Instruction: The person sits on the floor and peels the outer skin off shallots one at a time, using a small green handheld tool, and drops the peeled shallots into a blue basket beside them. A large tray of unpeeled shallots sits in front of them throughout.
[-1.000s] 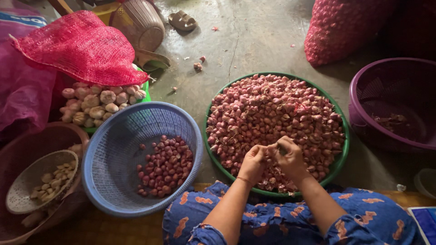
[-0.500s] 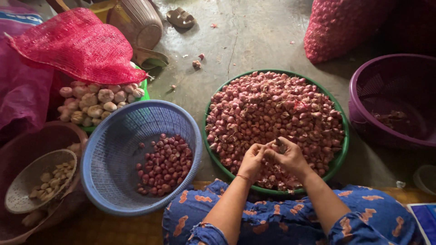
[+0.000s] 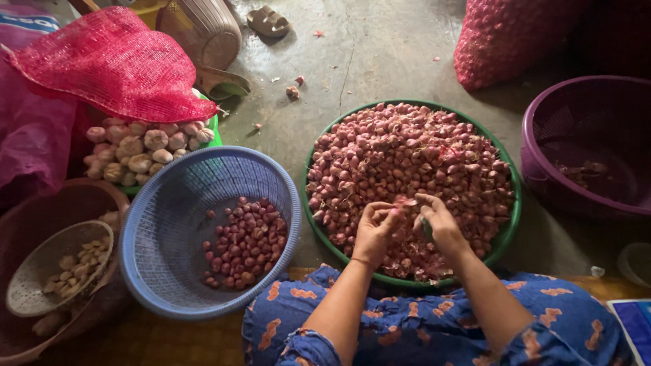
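Hands meet over the green tray (image 3: 510, 230) of shallots (image 3: 407, 163): left hand (image 3: 375, 230) and right hand (image 3: 439, 224) pinch one shallot (image 3: 405, 202) together, apparently peeling it. Blue basket (image 3: 169, 285) sits left; red mesh sacks (image 3: 115, 64) lie beyond.

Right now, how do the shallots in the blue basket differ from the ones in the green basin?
The shallots in the blue basket are few, a small patch on its floor; those in the green basin are heaped, nearly filling it. The basket's look darker, smoother, more evenly purple-red; the basin's are paler pink with loose papery skins. Both hands, left hand and right hand, work over the basin only. Both batches are small reddish bulbs.
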